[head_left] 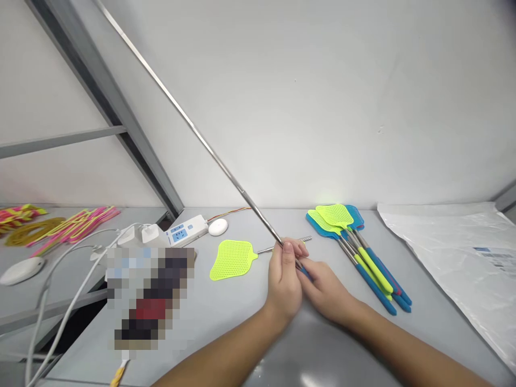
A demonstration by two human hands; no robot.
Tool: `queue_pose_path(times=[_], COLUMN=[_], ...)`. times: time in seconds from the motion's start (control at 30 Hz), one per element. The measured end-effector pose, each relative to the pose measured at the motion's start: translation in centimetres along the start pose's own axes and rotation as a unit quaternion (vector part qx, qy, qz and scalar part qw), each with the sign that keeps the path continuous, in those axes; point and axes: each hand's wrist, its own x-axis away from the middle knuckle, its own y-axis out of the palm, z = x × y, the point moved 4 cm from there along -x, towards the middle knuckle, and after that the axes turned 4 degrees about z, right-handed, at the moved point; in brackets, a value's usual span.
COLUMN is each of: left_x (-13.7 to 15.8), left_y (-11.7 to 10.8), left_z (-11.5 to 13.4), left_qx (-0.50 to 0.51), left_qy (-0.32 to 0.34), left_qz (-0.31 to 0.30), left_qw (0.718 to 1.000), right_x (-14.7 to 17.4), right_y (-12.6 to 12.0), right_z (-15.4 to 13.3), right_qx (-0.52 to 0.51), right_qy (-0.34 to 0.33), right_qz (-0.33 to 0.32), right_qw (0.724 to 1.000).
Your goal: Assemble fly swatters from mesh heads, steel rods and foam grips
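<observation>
Both hands are closed on one telescopic fly swatter with a long, extended metal rod (pixel 189 119). My left hand (pixel 285 282) is wrapped round the lower rod, its thumb lying along it. Just below, my right hand (pixel 325 289) grips the blue handle (pixel 305 272), most of which is hidden by the fingers. The rod slants up to the left and leaves the view at the top, so its far end is not visible. Behind my left hand, a yellow-green fly swatter (pixel 233 259) lies on the table, with its metal rod partly covered.
A pile of blue and yellow-green fly swatters (pixel 363 258) lies to the right, beside a white plastic bag (pixel 451 247). Leftward are a power strip (pixel 187 231), a white round device (pixel 218 227), cables and a blurred-out object (pixel 157 295). A metal frame (pixel 105 102) rises at left.
</observation>
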Motion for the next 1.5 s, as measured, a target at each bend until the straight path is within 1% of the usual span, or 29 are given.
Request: queue_pose_path(times=[0.1,0.2,0.3,0.37,0.5,0.6,0.7,0.77,0.8,0.97,1.03,1.13,1.17,1.23,1.3,1.37,1.43,1.5], left_x=[-1.0,-2.4,-3.8,-4.5,-5.2,-5.3,-5.2,-4.9,-4.6,-2.6,-2.2,-2.7,-3.1,-4.1,-5.1,-5.8,-6.1,-5.9], left_y=[-0.7,-1.6,-2.8,-3.3,-3.9,-4.3,-4.4,-4.1,-3.8,-2.1,-2.0,-2.3,-2.6,-3.3,-4.3,-5.0,-5.2,-5.0], left_z=[0.4,1.4,2.5,3.2,4.6,5.2,5.1,4.7,4.4,2.1,1.7,2.1,2.6,4.0,5.3,6.0,6.0,5.3], left_qx=[-0.052,-0.099,-0.099,-0.099,-0.132,-0.173,-0.189,-0.182,-0.179,-0.18,-0.175,-0.2,-0.203,-0.188,-0.162,-0.169,-0.19,-0.205], left_qy=[0.009,0.053,0.109,0.148,0.234,0.27,0.273,0.257,0.245,0.173,0.172,0.205,0.222,0.255,0.264,0.256,0.232,0.197], left_qz=[-0.008,-0.005,0.054,0.073,0.055,0.055,0.072,0.074,0.066,-0.047,-0.072,-0.091,-0.085,-0.036,0.055,0.126,0.151,0.146], left_qw=[0.999,0.994,0.988,0.981,0.962,0.946,0.941,0.946,0.951,0.967,0.967,0.954,0.95,0.948,0.949,0.943,0.942,0.948], right_x=[-0.3,-0.5,-0.6,-0.6,-0.5,-0.3,0.1,0.3,0.4,0.7,0.6,0.4,0.4,0.3,0.3,0.3,0.2,0.2], right_y=[-0.8,-1.3,-1.4,-1.3,-0.9,-0.7,-0.5,-0.3,-0.2,-0.2,-0.4,-0.8,-1.0,-1.1,-1.1,-0.9,-0.8,-0.8], right_z=[-0.1,0.1,0.2,0.2,0.2,0.1,-0.1,-0.3,-0.4,-0.9,-1.0,-1.1,-1.1,-1.1,-1.0,-0.6,-0.2,0.1], right_qx=[0.028,0.076,0.107,0.115,0.12,0.118,0.125,0.129,0.129,0.099,0.095,0.107,0.113,0.126,0.14,0.152,0.16,0.161], right_qy=[-0.004,0.004,0.011,0.013,0.017,0.017,0.011,0.006,0.003,-0.002,-0.006,-0.01,-0.008,-0.007,-0.008,-0.01,-0.007,-0.003], right_qz=[-0.029,-0.039,-0.045,-0.05,-0.058,-0.065,-0.063,-0.06,-0.059,-0.042,-0.039,-0.032,-0.03,-0.031,-0.039,-0.047,-0.05,-0.05], right_qw=[0.999,0.996,0.993,0.992,0.991,0.991,0.99,0.99,0.99,0.994,0.995,0.994,0.993,0.992,0.989,0.987,0.986,0.986])
